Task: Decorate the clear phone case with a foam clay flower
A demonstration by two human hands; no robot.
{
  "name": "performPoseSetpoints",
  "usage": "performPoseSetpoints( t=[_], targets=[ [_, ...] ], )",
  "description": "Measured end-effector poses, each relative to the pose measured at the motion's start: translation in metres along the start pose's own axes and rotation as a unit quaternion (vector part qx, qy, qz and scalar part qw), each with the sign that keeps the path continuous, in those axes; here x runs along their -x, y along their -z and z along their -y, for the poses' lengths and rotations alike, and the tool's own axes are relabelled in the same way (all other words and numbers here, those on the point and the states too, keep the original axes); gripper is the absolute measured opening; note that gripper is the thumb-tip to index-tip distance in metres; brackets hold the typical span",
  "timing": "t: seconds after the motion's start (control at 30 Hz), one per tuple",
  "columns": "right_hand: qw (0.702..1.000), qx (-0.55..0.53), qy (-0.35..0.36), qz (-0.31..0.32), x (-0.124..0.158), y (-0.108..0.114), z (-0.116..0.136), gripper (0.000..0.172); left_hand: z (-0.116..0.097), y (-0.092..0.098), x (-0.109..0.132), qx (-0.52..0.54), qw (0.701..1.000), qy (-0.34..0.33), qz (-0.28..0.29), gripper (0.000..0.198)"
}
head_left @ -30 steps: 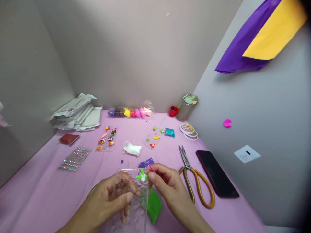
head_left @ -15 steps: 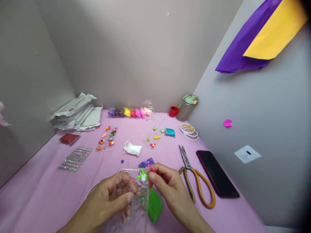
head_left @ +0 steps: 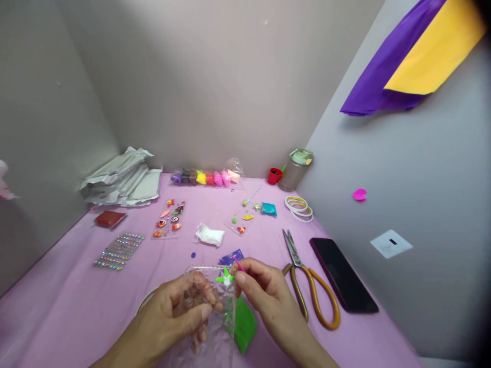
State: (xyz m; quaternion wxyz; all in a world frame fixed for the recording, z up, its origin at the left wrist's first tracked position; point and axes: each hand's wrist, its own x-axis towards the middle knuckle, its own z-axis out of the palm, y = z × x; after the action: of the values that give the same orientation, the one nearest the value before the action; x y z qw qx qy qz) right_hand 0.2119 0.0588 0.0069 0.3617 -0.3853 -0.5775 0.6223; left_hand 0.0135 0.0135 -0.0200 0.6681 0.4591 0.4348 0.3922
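My left hand (head_left: pixel 182 309) is closed around a clear, patterned plastic case (head_left: pixel 215 340), with fingers showing through it. Near the case's upper right edge is a small green-and-white clay flower (head_left: pixel 225 278). My right hand (head_left: pixel 264 289) pinches a thin pink stick tool (head_left: pixel 239 265) between thumb and fingers, its tip pointing up and left beside the flower. Partly behind the case and just left of my right wrist lies a green packet (head_left: pixel 244 327). A purple packet (head_left: pixel 231 256) rests just beyond my fingertips.
Scissors (head_left: pixel 296 260) and a phone (head_left: pixel 341 276) lie to the right. Farther back are a white packet (head_left: pixel 210 235), charm sheets, tape rolls (head_left: pixel 298 205), a red cup (head_left: pixel 274 176) and a jar (head_left: pixel 295 171). Gem stickers (head_left: pixel 119 251) and stacked white packages (head_left: pixel 123 179) are left.
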Motion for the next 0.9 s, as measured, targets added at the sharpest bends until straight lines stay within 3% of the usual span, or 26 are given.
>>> performPoseSetpoints(
  t=[0.9],
  targets=[
    [1.0, -0.012, -0.014, 0.01, -0.0007, 0.0002, -0.0031, 0.025, 0.0019, -0.0005, -0.0024, 0.024, 1.0, -0.008, 0.007, 0.028]
  ],
)
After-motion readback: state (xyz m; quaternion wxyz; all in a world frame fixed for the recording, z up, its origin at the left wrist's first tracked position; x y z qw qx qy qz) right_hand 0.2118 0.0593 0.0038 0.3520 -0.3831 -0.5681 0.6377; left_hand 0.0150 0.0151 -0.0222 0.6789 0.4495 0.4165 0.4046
